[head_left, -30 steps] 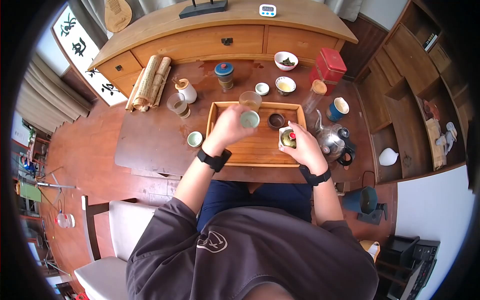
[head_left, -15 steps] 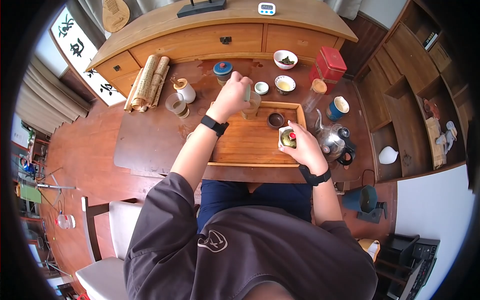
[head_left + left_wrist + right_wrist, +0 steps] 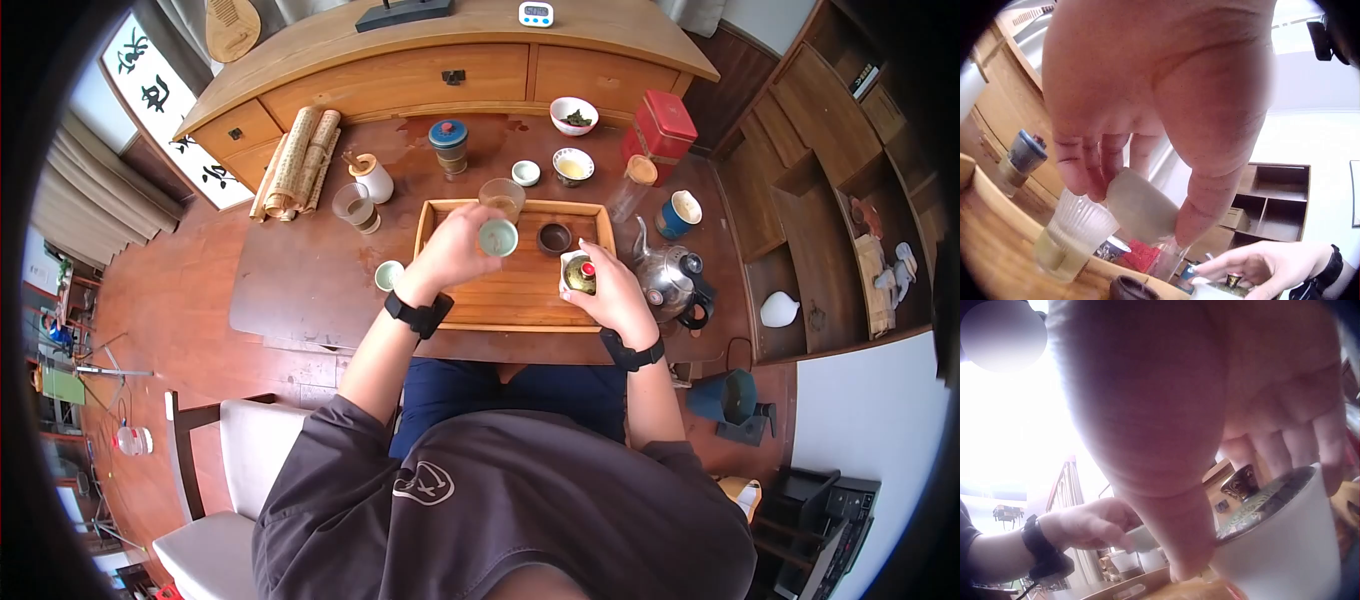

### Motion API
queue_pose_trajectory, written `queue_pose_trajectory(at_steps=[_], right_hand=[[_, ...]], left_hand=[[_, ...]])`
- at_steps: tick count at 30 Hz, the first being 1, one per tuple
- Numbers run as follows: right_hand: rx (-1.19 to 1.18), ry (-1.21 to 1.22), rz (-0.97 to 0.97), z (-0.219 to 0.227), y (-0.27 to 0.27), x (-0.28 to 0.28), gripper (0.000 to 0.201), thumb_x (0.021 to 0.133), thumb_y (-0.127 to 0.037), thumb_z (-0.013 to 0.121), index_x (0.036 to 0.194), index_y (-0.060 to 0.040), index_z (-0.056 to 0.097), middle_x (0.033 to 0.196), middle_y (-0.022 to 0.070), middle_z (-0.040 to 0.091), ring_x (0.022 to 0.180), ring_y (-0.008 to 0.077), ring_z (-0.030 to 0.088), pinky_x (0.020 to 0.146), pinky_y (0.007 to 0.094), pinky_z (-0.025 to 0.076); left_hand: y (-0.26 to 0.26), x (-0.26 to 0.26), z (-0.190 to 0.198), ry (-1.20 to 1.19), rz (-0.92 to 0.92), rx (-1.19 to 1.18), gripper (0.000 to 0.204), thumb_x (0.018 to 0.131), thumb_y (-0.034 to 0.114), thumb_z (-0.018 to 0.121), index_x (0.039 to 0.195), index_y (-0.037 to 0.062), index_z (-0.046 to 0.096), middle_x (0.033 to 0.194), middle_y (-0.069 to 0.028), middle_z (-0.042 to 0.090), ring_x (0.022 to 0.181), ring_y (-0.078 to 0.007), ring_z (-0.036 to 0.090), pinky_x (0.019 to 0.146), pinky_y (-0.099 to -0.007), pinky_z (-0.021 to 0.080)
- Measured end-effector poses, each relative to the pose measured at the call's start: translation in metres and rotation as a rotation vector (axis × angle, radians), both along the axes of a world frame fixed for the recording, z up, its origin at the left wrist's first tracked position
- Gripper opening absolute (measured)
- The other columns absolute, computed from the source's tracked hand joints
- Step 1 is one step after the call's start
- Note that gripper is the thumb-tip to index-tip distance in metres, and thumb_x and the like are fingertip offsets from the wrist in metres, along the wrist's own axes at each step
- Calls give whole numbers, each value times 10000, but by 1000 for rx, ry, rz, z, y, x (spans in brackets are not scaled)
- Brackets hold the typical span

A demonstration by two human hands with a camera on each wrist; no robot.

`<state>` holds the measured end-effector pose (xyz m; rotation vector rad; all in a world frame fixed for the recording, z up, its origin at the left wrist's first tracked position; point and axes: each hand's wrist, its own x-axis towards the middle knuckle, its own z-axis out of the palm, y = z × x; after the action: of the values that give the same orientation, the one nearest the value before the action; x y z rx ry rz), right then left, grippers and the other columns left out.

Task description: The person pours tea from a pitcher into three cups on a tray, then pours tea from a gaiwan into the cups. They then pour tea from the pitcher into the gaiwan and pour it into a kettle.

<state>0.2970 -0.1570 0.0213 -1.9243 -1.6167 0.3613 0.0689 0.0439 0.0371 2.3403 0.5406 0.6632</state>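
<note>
My left hand (image 3: pixel 452 252) holds a small pale green teacup (image 3: pixel 498 238) between thumb and fingers, over the left part of the wooden tray (image 3: pixel 500 305). In the left wrist view the teacup (image 3: pixel 1141 207) is tilted, its side toward the camera. Just beyond it stands a ribbed glass (image 3: pixel 1075 240) with pale yellow liquid. At the tray's right side my right hand (image 3: pixel 622 300) grips a white lidded gaiwan (image 3: pixel 1279 553) by its rim, thumb on one side and fingers on the other. Its patterned lid (image 3: pixel 1266 503) is on. A dark brown cup (image 3: pixel 553 238) sits between the hands.
Right of the tray stand a steel kettle (image 3: pixel 672 280), a cork-topped glass jar (image 3: pixel 632 188) and a blue canister (image 3: pixel 678 214). Behind are a bowl of leaves (image 3: pixel 573 116) and a patterned cup (image 3: pixel 572 167). A second green cup (image 3: pixel 389 275) lies left, near the left wrist.
Half a second ago my left hand was farther forward with the teacup tipped on its side at the glass; it is now back over the tray. My right hand stays on the gaiwan.
</note>
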Motion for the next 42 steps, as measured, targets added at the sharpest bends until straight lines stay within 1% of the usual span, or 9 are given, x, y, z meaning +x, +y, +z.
queue_pose_trajectory(at_steps=[9, 21, 26, 29, 34, 35, 37, 40, 42], right_hand=[[-17, -4, -8, -3, 0, 1, 841, 780, -259, 892, 1464, 56, 517, 1463, 258, 587, 1355, 401, 579, 1144, 440, 471], [-18, 10, -8, -4, 0, 2, 838, 781, -267, 892, 1459, 55, 520, 1476, 268, 577, 1359, 411, 575, 1148, 445, 470], [-27, 0, -4, -3, -1, 1, 851, 784, -283, 890, 1462, 65, 512, 1478, 279, 573, 1361, 419, 572, 1150, 448, 469], [-54, -52, 9, 0, 1, 3, 877, 783, -304, 893, 1466, 82, 501, 1474, 294, 569, 1360, 428, 571, 1152, 450, 467], [-160, -52, 105, 24, 15, 15, 924, 826, -400, 871, 1487, 113, 476, 1449, 338, 569, 1348, 444, 579, 1143, 450, 469], [-227, -46, 88, 33, 23, 18, 909, 857, -439, 837, 1480, 120, 484, 1426, 349, 580, 1338, 448, 584, 1141, 452, 469], [-240, -117, 90, 41, 41, 26, 854, 946, -503, 728, 1453, 146, 505, 1359, 375, 608, 1298, 461, 603, 1126, 460, 474], [-282, -169, 155, 60, 83, 36, 620, 1031, -361, 662, 1447, 82, 540, 1406, 319, 609, 1331, 446, 582, 1131, 451, 474], [-113, -202, 240, 33, 124, 51, 479, 1022, -216, 662, 1416, 45, 583, 1375, 287, 628, 1298, 443, 595, 1119, 463, 484]], left_hand=[[-22, 3, -59, 187, 29, -120, 607, 693, 113, 836, 1268, 19, 664, 1201, -205, 658, 1210, -387, 621, 1052, -419, 524], [-21, 5, -75, 313, 45, -120, 688, 682, 121, 856, 1333, 33, 649, 1215, -206, 614, 1181, -398, 620, 1064, -421, 519], [-28, -7, -47, 271, 37, -103, 729, 689, 165, 892, 1357, 24, 639, 1241, -207, 616, 1178, -385, 629, 1053, -429, 527], [-22, -31, -24, 208, 80, -163, 703, 770, 248, 886, 1360, -33, 627, 1277, -243, 632, 1242, -403, 603, 1078, -437, 504], [4, -89, -12, 165, 273, -132, 626, 818, 234, 875, 1351, -3, 648, 1266, -214, 640, 1167, -382, 657, 1022, -425, 549], [5, -102, -6, 133, 306, -254, 620, 822, 225, 871, 1352, -4, 648, 1262, -212, 643, 1136, -369, 677, 993, -429, 565], [16, -127, -20, 188, 397, -147, 622, 814, 206, 859, 1358, -6, 645, 1270, -218, 640, 1139, -373, 676, 993, -441, 566], [20, -149, -26, 266, 467, -153, 659, 787, 182, 855, 1381, 2, 634, 1280, -205, 644, 1181, -364, 661, 1015, -438, 556], [18, -156, -30, 333, 506, -147, 688, 770, 170, 854, 1399, 12, 626, 1290, -191, 648, 1209, -351, 651, 1031, -437, 547]])
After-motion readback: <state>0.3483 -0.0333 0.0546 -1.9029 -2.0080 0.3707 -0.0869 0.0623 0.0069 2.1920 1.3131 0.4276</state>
